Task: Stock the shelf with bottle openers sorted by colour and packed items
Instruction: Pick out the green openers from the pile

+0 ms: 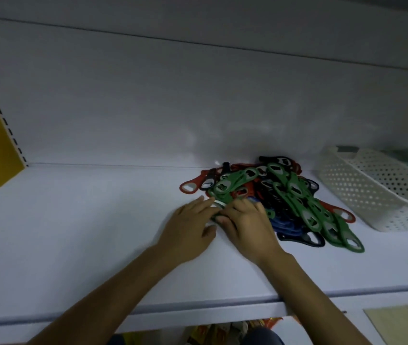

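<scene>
Left hand and right hand together just inside shelf front edge: right curled round green bottle openers, left flat-fingered against them. Mixed pile of bottle openers behind, colours tangled, beside perforated basket. Sorting barely begun, apparently.

A mixed pile of bottle openers, green, red, blue and black, lies on the white shelf. At the pile's near left edge, the left hand touches a green opener and the right hand grips it. Just right of the pile sits a white perforated basket.
</scene>
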The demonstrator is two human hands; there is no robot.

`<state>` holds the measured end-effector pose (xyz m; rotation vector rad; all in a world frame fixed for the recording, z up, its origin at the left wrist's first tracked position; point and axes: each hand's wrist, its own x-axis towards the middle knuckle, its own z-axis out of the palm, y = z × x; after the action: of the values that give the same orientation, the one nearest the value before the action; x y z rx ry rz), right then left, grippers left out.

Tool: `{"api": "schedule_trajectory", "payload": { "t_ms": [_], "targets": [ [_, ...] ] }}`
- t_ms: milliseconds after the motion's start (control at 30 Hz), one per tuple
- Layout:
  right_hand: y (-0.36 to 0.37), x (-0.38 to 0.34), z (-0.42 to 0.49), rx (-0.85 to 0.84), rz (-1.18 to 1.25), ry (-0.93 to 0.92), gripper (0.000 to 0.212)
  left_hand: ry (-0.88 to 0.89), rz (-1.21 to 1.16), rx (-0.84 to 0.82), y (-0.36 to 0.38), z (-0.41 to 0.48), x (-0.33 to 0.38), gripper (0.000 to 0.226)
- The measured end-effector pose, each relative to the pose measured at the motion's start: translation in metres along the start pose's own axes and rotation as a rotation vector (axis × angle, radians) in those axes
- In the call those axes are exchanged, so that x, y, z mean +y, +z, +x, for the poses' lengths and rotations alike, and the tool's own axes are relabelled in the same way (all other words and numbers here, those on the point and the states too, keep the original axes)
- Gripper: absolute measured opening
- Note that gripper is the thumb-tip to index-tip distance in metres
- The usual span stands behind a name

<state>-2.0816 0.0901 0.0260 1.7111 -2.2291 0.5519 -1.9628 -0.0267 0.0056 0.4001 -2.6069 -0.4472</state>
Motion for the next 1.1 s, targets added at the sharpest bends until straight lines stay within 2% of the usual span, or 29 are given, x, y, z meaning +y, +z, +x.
{"api": "schedule_trajectory", "payload": {
  "t_ms": [133,233,333,433,567,667,800,900,967,1033,1100],
  "targets": [
    [-0.003,0.001,-0.003,0.141,0.129,0.098,0.041,0.033,-0.028,0.195,-0.008,0.009,-0.003,0.031],
    [-0.007,0.0,-0.002,0.15,0.153,0.207,0.041,-0.191,-0.274,0.278,-0.013,0.014,-0.011,0.025],
    [0.0,0.004,-0.003,0.043,0.035,0.154,0.032,-0.36,-0.666,0.316,-0.014,0.013,-0.018,0.02],
    [0.003,0.004,-0.001,0.047,0.014,0.138,0.014,-0.415,-0.852,0.341,-0.016,0.014,-0.019,0.018],
    [0.002,0.003,-0.004,0.061,-0.007,0.063,0.006,-0.347,-0.83,0.182,-0.016,0.019,-0.019,0.019],
    [-0.001,0.0,-0.002,0.07,-0.042,0.045,0.005,-0.335,-0.849,0.201,-0.016,0.02,-0.02,0.019],
    [-0.004,-0.005,0.002,0.131,-0.024,0.048,0.02,-0.359,-0.899,0.24,-0.015,0.021,-0.024,0.021],
    [-0.011,-0.007,0.011,0.155,0.086,0.075,0.026,-0.346,-0.957,0.242,-0.016,0.023,-0.024,0.015],
    [-0.014,-0.006,0.025,0.11,0.207,0.039,0.021,-0.318,-0.98,0.203,-0.016,0.023,-0.024,0.024],
    [-0.014,-0.007,0.043,0.103,0.302,0.0,0.013,-0.282,-0.912,0.171,-0.016,0.023,-0.025,0.019],
    [-0.009,-0.011,0.061,0.173,0.385,0.048,0.011,-0.3,-0.895,0.161,-0.015,0.023,-0.026,0.015]
  ]
}}
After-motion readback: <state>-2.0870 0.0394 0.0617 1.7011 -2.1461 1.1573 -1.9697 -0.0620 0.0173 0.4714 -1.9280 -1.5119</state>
